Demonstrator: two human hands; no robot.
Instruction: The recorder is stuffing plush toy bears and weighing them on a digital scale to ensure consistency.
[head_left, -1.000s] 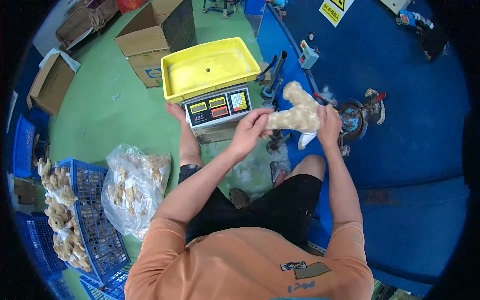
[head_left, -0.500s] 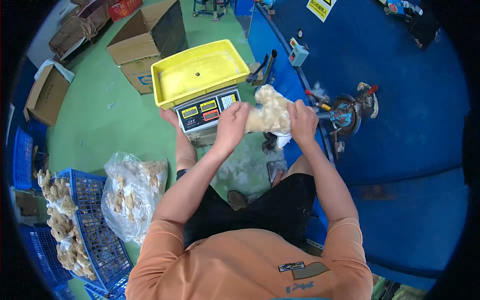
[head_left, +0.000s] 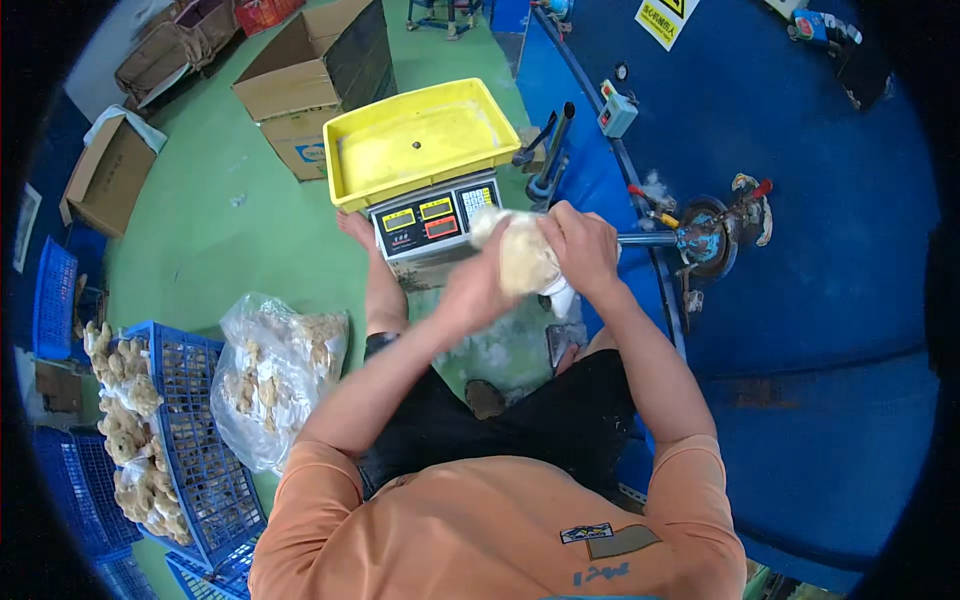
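Note:
A cream plush toy [head_left: 528,262] is between my two hands, in front of the scale, with a white piece of cloth [head_left: 561,298] hanging below it. My right hand [head_left: 585,250] is closed on its right side, close to the end of a metal pipe [head_left: 648,239]. The hand hides whether the pipe's end is inside the toy. My left hand [head_left: 478,288], blurred by motion, grips the toy's left side with the thumb up along it.
A yellow tray [head_left: 345,185] rests on a digital scale [head_left: 425,220] ahead. The pipe comes out of a blue machine [head_left: 800,300] on the right. At left are a blue crate [head_left: 200,440] with plush toys, a clear plastic bag [head_left: 280,380] of more, and a cardboard box [head_left: 290,120].
The toy has turned and looks more bunched up between the hands. My left hand has moved slightly down and now blurs. The whole view has shifted a little.

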